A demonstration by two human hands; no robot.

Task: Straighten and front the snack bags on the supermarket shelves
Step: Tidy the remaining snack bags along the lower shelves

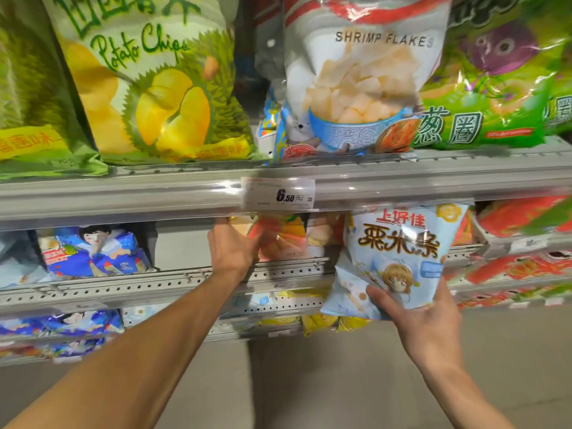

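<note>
— Hands first: what are they doing?

— I have my right hand [424, 308] cupped under a pale blue snack bag [399, 258], fingers curled round its bottom edge, holding it off the shelf at lower right so its slot stays free. My left hand [233, 247] reaches into the middle shelf [185, 278] at frame centre, pinching an orange bag [280, 239], I judge to pull it forward.

— Room?

— Tight under the price rail [123, 196]; open gap left of my wrist.

Bright, even overhead light. Glare streaks on glossy shrimp flakes bag [362, 72] and price rail [123, 193]. Motion blur at right edge; wide-angle bowing of shelves.
</note>
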